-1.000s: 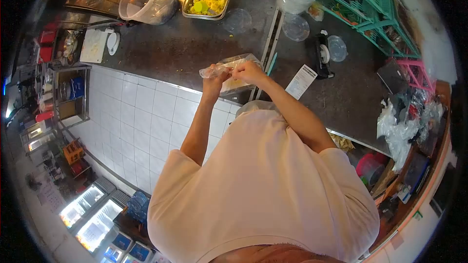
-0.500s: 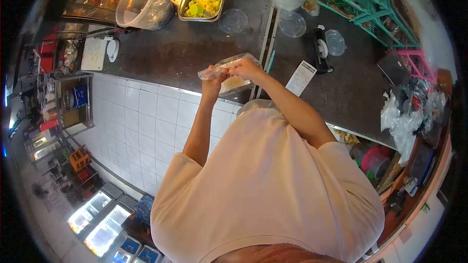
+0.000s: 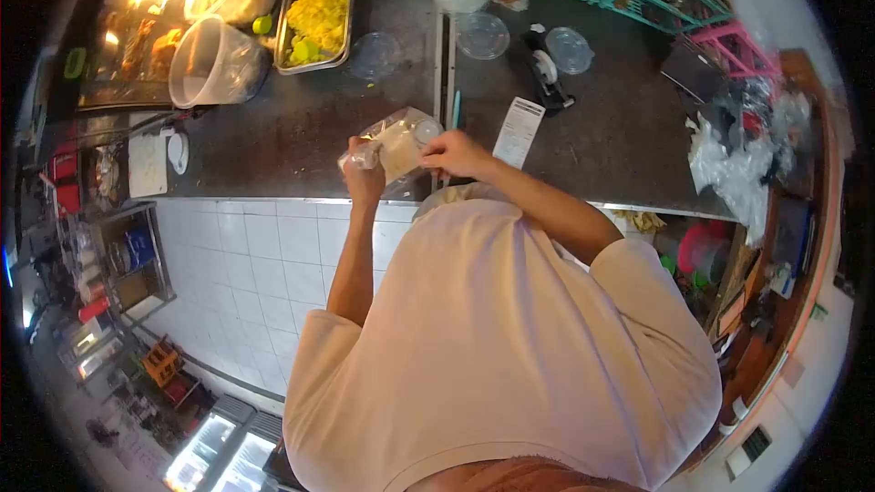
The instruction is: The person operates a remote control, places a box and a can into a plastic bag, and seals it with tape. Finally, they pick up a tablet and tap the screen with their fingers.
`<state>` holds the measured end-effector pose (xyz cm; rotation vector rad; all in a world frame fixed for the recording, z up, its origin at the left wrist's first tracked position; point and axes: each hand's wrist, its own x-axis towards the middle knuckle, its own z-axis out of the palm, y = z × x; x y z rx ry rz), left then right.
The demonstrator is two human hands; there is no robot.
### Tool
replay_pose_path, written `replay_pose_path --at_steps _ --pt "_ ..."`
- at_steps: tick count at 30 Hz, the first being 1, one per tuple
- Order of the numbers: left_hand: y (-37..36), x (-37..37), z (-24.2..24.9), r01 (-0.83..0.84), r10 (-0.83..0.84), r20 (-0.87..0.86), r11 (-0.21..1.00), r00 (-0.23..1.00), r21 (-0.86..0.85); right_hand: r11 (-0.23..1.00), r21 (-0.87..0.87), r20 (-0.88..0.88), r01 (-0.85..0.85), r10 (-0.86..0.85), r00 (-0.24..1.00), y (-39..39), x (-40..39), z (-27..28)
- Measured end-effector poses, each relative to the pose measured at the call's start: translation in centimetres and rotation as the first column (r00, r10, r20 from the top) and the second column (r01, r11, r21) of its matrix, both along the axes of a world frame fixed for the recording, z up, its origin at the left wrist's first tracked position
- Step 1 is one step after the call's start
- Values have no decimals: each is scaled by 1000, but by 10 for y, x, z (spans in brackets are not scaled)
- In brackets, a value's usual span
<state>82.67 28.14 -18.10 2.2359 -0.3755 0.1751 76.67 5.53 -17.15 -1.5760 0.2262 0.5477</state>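
A clear plastic bag [image 3: 396, 148] with pale contents lies on the dark counter close to its front edge. My left hand [image 3: 366, 179] is closed around the gathered left end of the bag. At the bag's right side, my right hand [image 3: 458, 156] has its fingertips drawn together. Whether they pinch the bag's edge or something small is too fine to make out. A small round clear lid or cup [image 3: 427, 132] shows at the bag's upper right, just above the right fingertips.
Behind the bag stand a metal tray of yellow food [image 3: 319, 23] and a clear tub [image 3: 208, 64]. A printed receipt [image 3: 519, 130], a black tape dispenser [image 3: 549, 77] and clear lids [image 3: 481, 35] lie to the right. A white cutting board [image 3: 148, 164] sits at the left.
My right hand has parted from my left and moved to the bag's right side. The left hand keeps the gathered end. The whole view has shifted and turned somewhat.
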Motion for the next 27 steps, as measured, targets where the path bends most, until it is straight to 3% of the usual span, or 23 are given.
replay_pose_path --at_steps 1,2,3,4,5,7,8,11,12,13,15,16,17,18,21,22,25,26,27 --pt "1 1 0 3 -4 23 997 1000 80 998 48 -52 50 -47 998 -23 -13 -10" --pt "4 5 0 2 -9 48 987 999 161 960 -219 118 173 -150 982 -51 -33 -41" --pt "8 9 0 -2 -15 72 971 997 240 837 -445 303 319 -195 933 -76 -53 -67" --pt "16 13 -14 70 -105 100 948 989 311 667 -641 147 381 -381 913 -96 -68 -61" --pt "16 17 -13 62 -77 39 954 996 295 460 -811 38 362 -576 816 -110 -77 -52" --pt "2 26 -2 39 -19 -79 965 997 260 336 -849 139 407 -601 787 -114 -84 -64" --pt "-4 23 6 31 -25 -33 975 999 221 332 -841 167 427 -592 789 -114 -90 -77" --pt "-16 11 0 93 -115 -160 986 980 -138 427 -753 241 501 -530 813 -122 -91 -133" --pt "-17 4 -5 201 -201 -171 979 965 -15 366 -803 222 470 -548 807 -116 -88 -122" --pt "-28 -7 2 85 -145 -354 980 924 -181 438 -744 190 505 -585 788 -119 -88 -108" --pt "-69 -34 28 -237 -122 -677 880 726 -412 553 -601 125 577 -648 752 -132 -87 -88" --pt "-83 -43 26 -263 -170 -671 829 722 -494 577 -568 210 587 -588 781 -142 -92 -94" --pt "-97 -50 22 -295 -213 -662 768 718 -568 665 -488 170 566 -563 809 -156 -105 -97" --pt "-111 -56 17 -326 -255 -646 698 719 -638 743 -399 135 537 -532 836 -166 -111 -65" --pt "-156 -66 0 -301 -313 -592 633 742 -713 880 -26 111 475 -469 876 -182 -118 29" --pt "-167 -65 0 -332 -317 -616 622 721 -709 888 116 113 444 -456 883 -186 -119 44" --pt "-177 -51 18 -28 -230 -604 922 763 -386 825 204 41 527 -545 838 -176 -109 38" --pt "-181 -46 25 -63 -124 -643 963 756 -261 855 70 49 513 -517 855 -169 -101 21" --pt "-183 -46 29 -96 -11 -528 980 849 -174 875 43 -187 482 -467 864 -167 -93 2"
